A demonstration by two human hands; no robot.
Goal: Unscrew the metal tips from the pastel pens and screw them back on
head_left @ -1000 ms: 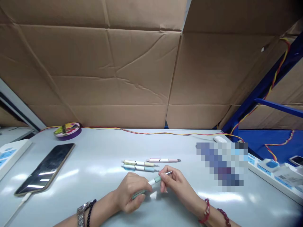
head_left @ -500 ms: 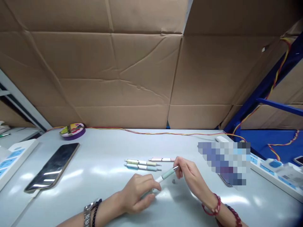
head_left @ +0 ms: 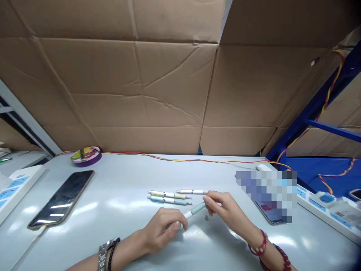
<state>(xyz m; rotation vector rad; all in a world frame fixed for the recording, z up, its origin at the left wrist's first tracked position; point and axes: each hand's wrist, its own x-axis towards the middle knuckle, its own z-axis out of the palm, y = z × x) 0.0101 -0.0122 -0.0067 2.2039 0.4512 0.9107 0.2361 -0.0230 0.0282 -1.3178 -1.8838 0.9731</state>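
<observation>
A pale green and white pen (head_left: 197,209) slants upward to the right between my hands. My left hand (head_left: 165,228) is closed around its lower white part, which the fingers largely hide. At the upper end, the fingertips of my right hand (head_left: 221,205) pinch the pen just past its green grip and cover the tip. On the table below that hand lies a tiny dark metallic piece (head_left: 206,217). Beyond my hands lie a yellow and white pen (head_left: 169,195), a blue and white pen (head_left: 170,201) and a pink and white pen (head_left: 193,192).
A black phone (head_left: 62,199) with a charging cable lies at left, near a purple tape roll (head_left: 86,157). Power strips (head_left: 19,186) flank the table. At right is another phone (head_left: 270,212), partly blurred out. A twisted wire (head_left: 169,159) runs along the back edge, below cardboard.
My right fingers have slid down and left over the pen's metal tip, which showed before. The left fingers have curled further round the pen.
</observation>
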